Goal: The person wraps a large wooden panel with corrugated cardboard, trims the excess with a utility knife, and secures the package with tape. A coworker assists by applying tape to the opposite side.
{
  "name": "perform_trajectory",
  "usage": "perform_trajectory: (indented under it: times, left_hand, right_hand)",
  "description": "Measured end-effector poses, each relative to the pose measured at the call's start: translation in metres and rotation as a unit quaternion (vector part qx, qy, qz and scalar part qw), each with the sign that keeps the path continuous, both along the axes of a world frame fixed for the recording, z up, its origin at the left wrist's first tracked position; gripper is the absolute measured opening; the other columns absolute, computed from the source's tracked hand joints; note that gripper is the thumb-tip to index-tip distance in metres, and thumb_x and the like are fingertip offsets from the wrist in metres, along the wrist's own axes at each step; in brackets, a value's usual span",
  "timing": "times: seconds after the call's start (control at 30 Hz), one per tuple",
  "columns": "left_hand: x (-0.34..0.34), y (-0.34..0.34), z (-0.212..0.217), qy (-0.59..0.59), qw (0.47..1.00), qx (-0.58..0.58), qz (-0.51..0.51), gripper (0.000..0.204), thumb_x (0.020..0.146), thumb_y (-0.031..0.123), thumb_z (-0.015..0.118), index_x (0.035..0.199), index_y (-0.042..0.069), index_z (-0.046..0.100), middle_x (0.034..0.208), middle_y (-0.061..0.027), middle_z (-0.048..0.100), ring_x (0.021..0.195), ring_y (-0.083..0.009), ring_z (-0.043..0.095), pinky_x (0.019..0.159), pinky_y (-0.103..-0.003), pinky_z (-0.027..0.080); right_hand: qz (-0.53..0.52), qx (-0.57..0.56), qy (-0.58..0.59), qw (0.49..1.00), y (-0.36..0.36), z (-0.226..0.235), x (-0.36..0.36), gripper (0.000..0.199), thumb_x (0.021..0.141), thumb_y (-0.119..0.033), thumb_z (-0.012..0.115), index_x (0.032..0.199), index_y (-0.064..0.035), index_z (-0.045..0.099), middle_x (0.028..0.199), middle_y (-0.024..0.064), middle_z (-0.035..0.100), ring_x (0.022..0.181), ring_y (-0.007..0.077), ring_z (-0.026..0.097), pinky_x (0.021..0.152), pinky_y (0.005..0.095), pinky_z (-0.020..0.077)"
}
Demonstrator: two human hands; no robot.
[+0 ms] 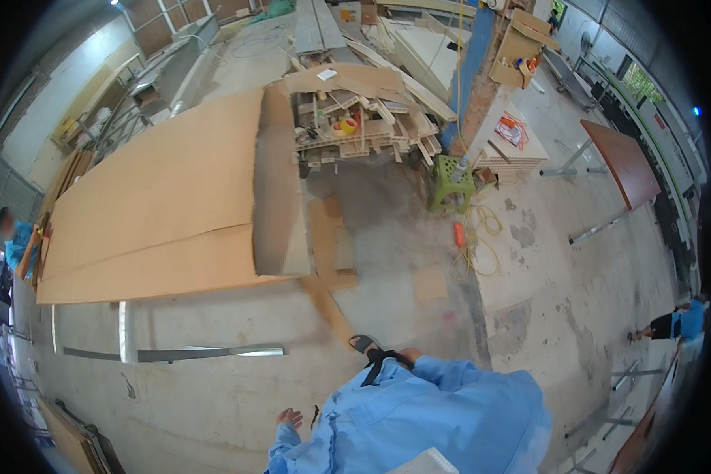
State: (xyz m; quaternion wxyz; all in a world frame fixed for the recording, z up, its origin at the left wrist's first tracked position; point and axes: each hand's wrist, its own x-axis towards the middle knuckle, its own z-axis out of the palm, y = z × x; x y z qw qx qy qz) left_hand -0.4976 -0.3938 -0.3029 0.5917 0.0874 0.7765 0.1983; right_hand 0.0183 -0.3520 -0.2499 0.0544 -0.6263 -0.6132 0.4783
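My left hand [290,417] hangs low at my side over the concrete floor, its fingers apart and nothing in them. My right hand [409,355] shows only in part at the end of the blue sleeve; its fingers are hidden from me. Ahead and to the left, a large cardboard sheet [158,189] lies over a metal-legged table, with its bent-up flap [283,197] on the side facing the middle. Neither hand touches it. A sandalled foot [365,344] of mine is on the floor by a strip of cardboard [328,308].
A heap of wood offcuts [363,118] with yellow tape rolls stands ahead. A green stool [451,183] and a yellow cord [486,237] are right of it. Metal bars [174,354] lie under the table. A brown table [620,162] stands right. People [17,245] work at the sides.
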Motion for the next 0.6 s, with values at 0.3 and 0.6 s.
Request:
perform_trajectory:
  times: [0.3,0.6]
  left_hand:
    - [0.087,0.112,0.086,-0.044,0.965,0.157,-0.205,0.039,0.096,0.031,0.057,0.129,0.009,0.054,0.111,-0.0133,0.069,0.091,-0.0228,0.069,0.069,-0.035,0.055]
    - [0.367,0.236,0.115,-0.214,0.731,0.261,-0.593,0.034,0.096,0.025,0.059,0.125,0.008,0.058,0.107,-0.0066,0.068,0.098,-0.0178,0.065,0.085,-0.031,0.051]
  right_hand:
    - [0.065,-0.189,-0.058,0.978,0.0,0.015,0.047,0.046,0.09,-0.047,0.05,0.111,-0.0112,0.069,0.116,0.0198,0.065,0.114,0.0378,0.059,0.097,0.0453,0.046]
    - [-0.12,-0.2,-0.182,0.955,0.002,0.022,0.109,0.043,0.089,-0.044,0.054,0.115,-0.0127,0.066,0.102,0.0145,0.07,0.099,0.036,0.066,0.083,0.0454,0.0519]
